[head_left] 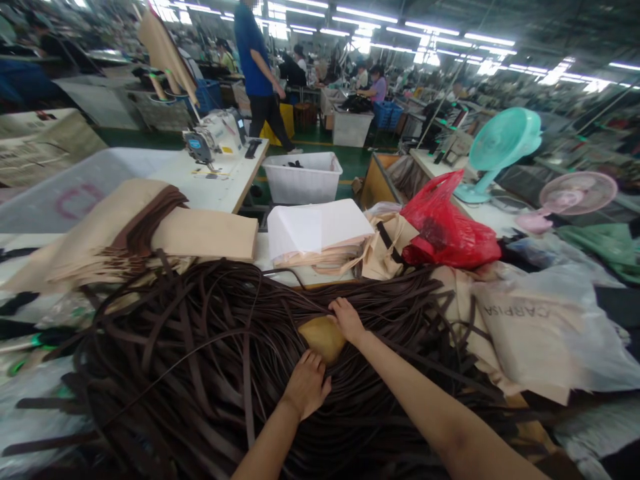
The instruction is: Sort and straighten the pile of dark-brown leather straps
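Observation:
A big heap of dark brown straps (200,360) covers the table in front of me. Half buried in it lies a tan piece of material (323,337). My left hand (306,383) rests on the straps at the near edge of that tan piece, fingers curled down onto it. My right hand (346,320) lies at the tan piece's far right edge, fingers bent and pressing into the straps. Whether either hand grips the tan piece or only touches it is unclear.
Beige fabric stacks (200,233) and a white-topped pile (320,230) sit behind the heap. A red plastic bag (445,230), printed bags (530,327), two fans (500,143), a sewing machine (213,140) and a white bin (303,177) lie beyond. A person in blue (257,67) walks past.

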{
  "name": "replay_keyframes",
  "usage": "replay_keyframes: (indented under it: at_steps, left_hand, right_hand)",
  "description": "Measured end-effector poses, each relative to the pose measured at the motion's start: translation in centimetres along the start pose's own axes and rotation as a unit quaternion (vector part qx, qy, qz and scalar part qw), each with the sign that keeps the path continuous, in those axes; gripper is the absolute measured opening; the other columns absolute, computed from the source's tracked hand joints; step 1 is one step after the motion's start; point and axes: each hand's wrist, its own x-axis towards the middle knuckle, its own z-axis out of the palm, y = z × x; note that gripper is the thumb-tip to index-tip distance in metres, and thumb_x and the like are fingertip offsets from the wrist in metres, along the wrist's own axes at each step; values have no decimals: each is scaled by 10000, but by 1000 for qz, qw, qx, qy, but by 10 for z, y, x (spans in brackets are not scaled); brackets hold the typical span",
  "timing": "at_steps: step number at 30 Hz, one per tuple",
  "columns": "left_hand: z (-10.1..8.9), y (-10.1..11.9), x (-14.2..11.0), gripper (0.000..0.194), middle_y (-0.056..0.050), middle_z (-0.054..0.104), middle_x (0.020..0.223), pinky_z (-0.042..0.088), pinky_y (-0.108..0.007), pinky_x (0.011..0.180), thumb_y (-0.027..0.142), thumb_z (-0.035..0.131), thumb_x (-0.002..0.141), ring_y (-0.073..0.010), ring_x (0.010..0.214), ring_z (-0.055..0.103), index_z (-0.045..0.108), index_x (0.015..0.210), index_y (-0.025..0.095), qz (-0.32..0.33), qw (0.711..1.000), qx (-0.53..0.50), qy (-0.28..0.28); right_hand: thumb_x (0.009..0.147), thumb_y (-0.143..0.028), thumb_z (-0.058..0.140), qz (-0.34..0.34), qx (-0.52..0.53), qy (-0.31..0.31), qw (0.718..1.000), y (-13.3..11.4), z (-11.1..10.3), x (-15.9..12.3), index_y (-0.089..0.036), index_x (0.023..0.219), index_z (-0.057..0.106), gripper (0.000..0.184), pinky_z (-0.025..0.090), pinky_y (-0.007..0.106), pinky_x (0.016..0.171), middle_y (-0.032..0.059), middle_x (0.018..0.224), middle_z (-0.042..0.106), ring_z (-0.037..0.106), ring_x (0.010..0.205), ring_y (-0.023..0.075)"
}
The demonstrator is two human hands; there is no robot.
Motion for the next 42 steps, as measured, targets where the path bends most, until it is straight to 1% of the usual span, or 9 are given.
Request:
replay_keyframes:
  at_steps: [8, 16, 19, 22, 26, 33, 37, 40, 42]
  left_hand:
    - [1, 0, 0, 264, -64, 619, 872, 340, -412, 1055, 296, 442, 880, -213, 935, 555, 664, 840, 158, 7, 1000, 8, -2]
    - [12, 1, -4, 258, -82, 640, 895, 348, -438, 1053, 298, 435, 883, -233, 954, 567, 644, 889, 148, -5, 1000, 1, 16]
    - [10, 2, -4, 233, -94, 639, 937, 357, -454, 1052, 272, 438, 875, -243, 977, 575, 606, 965, 140, -9, 1000, -7, 22]
    - [7, 2, -6, 288, -115, 609, 1089, 395, -466, 1026, 245, 429, 870, -257, 1075, 552, 530, 1120, 143, -9, 999, -18, 30]
    - [4, 0, -10, 364, -160, 526, 1255, 450, -466, 970, 233, 404, 876, -274, 1139, 529, 460, 1221, 128, 1, 999, -27, 37]
    - [-7, -12, -1, 391, -138, 502, 1331, 265, -489, 1123, 151, 428, 822, -271, 1279, 408, 508, 1203, 116, 15, 999, -9, 39]
    - [-6, -23, 6, 257, -72, 656, 1003, 208, -462, 1149, 182, 386, 883, -208, 1110, 540, 622, 982, 162, 27, 999, -1, 32]
    - [-1, -24, 7, 278, -73, 654, 907, 231, -456, 1137, 222, 378, 908, -215, 1031, 559, 649, 906, 157, 22, 999, 8, 36]
    - [2, -22, 6, 285, -83, 644, 885, 264, -439, 1121, 218, 378, 908, -217, 1009, 558, 651, 892, 142, 17, 999, 15, 38]
  right_hand:
    - [884, -78, 460, -26, -57, -22, 998, -13, 13, 2, -143, 977, 602, 182, 405, 361, 836, 118, 967, 601, 514, 937, 246]
    - [952, -141, 377, -62, -54, -30, 996, -14, -6, -20, -170, 1303, 477, 366, 395, 380, 875, 125, 1144, 569, 514, 1020, 241]
    - [947, -142, 402, -102, -31, -76, 991, -22, 3, -36, -198, 1191, 565, 299, 443, 299, 748, 62, 1011, 625, 571, 887, 190]
    - [923, -141, 449, -137, -14, -119, 983, -29, 16, -55, -183, 1013, 645, 220, 454, 279, 767, 39, 919, 657, 590, 898, 187]
    - [915, -160, 464, -174, 2, -155, 972, -27, 26, -68, -155, 1111, 624, 253, 449, 297, 859, 56, 958, 673, 602, 929, 192]
    - [926, -300, 501, -216, 6, -204, 955, -22, 24, -67, -179, 1050, 660, 235, 451, 303, 863, 71, 1024, 665, 597, 968, 197]
    - [925, -385, 499, -172, -10, -206, 963, -20, 9, -58, -174, 876, 680, 283, 472, 281, 782, 56, 856, 675, 618, 825, 189]
    - [988, -314, 348, -74, -39, -144, 986, -13, -5, -37, -146, 1013, 641, 339, 453, 340, 833, 126, 993, 651, 598, 927, 227]
    - [973, -270, 387, -14, -52, -98, 994, -8, -11, -20, -125, 1135, 577, 289, 412, 399, 902, 177, 1129, 594, 545, 1050, 267]
